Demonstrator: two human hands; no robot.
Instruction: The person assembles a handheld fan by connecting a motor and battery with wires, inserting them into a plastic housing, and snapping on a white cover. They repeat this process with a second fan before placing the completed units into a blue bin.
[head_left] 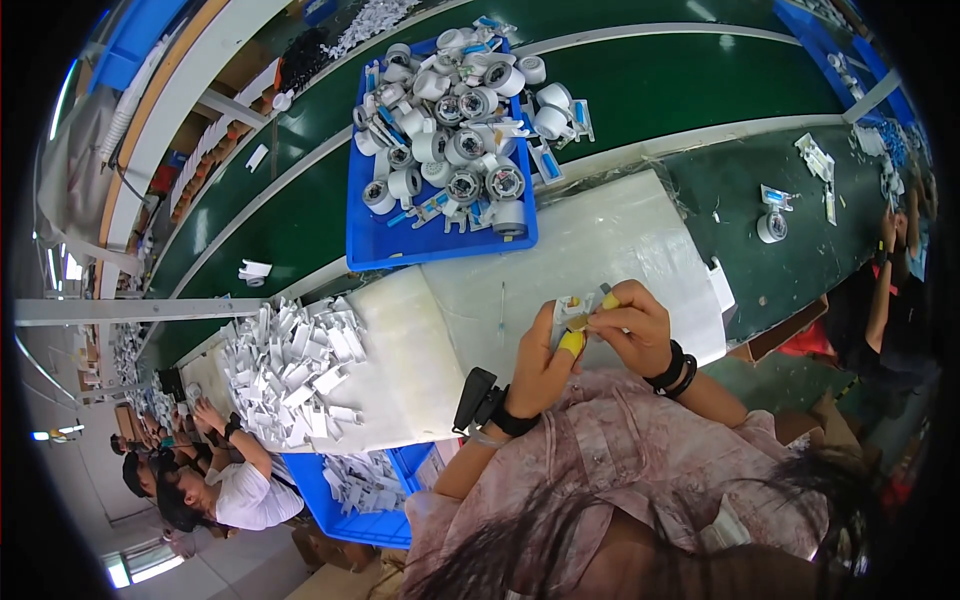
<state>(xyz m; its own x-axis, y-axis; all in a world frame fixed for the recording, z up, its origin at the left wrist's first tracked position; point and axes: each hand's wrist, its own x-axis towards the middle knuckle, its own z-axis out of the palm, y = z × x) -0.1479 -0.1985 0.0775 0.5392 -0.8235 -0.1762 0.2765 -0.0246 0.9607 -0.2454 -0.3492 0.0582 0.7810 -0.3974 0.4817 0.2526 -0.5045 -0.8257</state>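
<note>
In front of my body, over the white sheet on the bench, my two hands nearly meet. My left hand (540, 362) grips a small white plastic part (566, 306), with a yellow finger cover on its thumb. My right hand (637, 328) is closed at that part, its fingertips pinching a small flat tan piece (578, 322) against it; its exact kind is too small to tell. Yellow also covers a right fingertip. Beyond the hands stands a blue tray (375, 255) heaped with round white parts with grey fittings (463, 187).
A heap of white plastic pieces (295, 370) lies left on the bench, above a blue bin (375, 525) of similar pieces. A thin stick (502, 305) rests on the sheet (630, 230). A green conveyor (680, 85) runs behind. Co-workers sit left (245, 495) and right (880, 300).
</note>
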